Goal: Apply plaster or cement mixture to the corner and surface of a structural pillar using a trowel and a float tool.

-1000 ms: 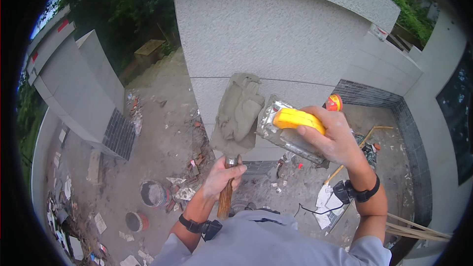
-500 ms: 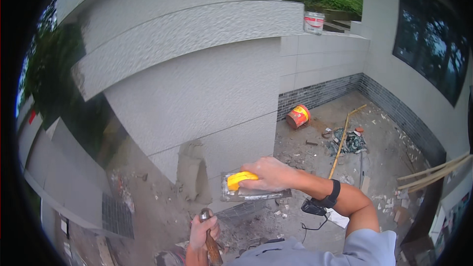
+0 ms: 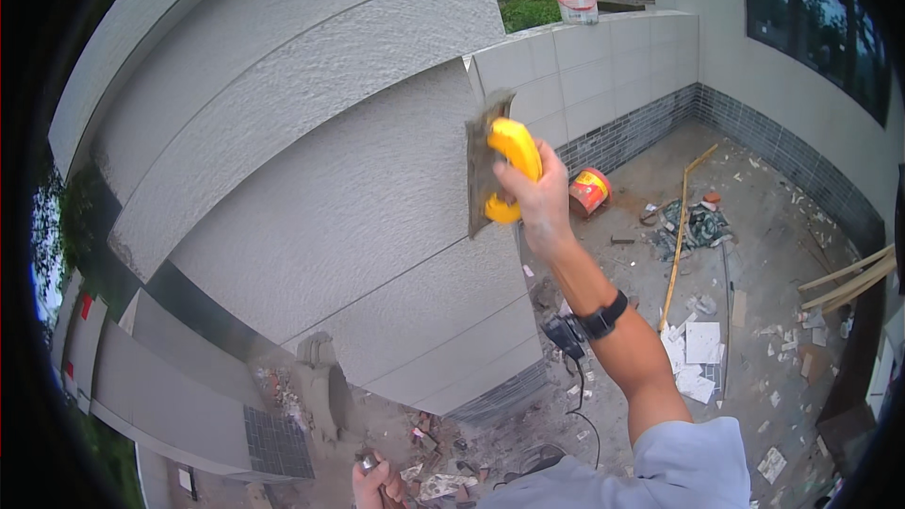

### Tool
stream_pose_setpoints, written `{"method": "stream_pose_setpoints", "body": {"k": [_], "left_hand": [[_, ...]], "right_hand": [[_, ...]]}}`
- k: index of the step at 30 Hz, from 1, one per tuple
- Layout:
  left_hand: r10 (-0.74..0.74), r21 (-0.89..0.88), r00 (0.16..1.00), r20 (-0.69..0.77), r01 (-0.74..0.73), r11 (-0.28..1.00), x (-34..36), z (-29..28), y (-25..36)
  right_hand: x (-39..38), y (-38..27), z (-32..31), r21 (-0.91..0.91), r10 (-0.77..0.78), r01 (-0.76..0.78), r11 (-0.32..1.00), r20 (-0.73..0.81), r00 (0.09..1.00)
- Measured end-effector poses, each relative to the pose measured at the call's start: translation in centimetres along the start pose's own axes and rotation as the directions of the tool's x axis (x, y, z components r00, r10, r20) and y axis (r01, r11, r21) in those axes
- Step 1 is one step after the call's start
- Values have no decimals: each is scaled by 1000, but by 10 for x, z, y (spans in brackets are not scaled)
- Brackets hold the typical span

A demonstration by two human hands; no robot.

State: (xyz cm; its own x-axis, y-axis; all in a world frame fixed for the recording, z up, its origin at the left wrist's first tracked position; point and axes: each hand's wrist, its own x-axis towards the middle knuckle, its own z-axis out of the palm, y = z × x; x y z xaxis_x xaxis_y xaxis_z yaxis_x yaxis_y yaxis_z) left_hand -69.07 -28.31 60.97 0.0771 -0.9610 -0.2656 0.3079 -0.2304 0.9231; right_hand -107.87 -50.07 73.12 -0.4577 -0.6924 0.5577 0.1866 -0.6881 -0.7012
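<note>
Outdoors, daylight.
Pale wall (image 3: 617, 58) tops dark brick band (image 3: 630, 132); window (image 3: 818, 24) sits upper right; grey floor (image 3: 650, 168) is littered.

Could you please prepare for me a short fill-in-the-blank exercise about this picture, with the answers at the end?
1. The right hand grips a trowel whose handle is coloured ____.
2. The left hand grips a tool loaded with mortar of ____ colour.
3. The pale bucket stands on top of a low ____.
4. The strap around the right forearm is coloured ____.

Missing words: yellow; grey; wall; black.
</note>
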Motion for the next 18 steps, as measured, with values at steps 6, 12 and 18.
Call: {"method": "stream_pose_setpoints", "body": {"k": [6,12,18], "left_hand": [[-38,-65,998,59,41,997,-14,-3,7],[-102,-163,950,296,156,974,-7,20,1],[-142,-134,884,445,222,966,21,65,16]], "right_hand": [[-34,-2,12,346,161,-239,907,239,958],[-136,15,62,36,291,-376,926,566,771],[-148,35,64,-67,405,-430,901,490,772]]}}
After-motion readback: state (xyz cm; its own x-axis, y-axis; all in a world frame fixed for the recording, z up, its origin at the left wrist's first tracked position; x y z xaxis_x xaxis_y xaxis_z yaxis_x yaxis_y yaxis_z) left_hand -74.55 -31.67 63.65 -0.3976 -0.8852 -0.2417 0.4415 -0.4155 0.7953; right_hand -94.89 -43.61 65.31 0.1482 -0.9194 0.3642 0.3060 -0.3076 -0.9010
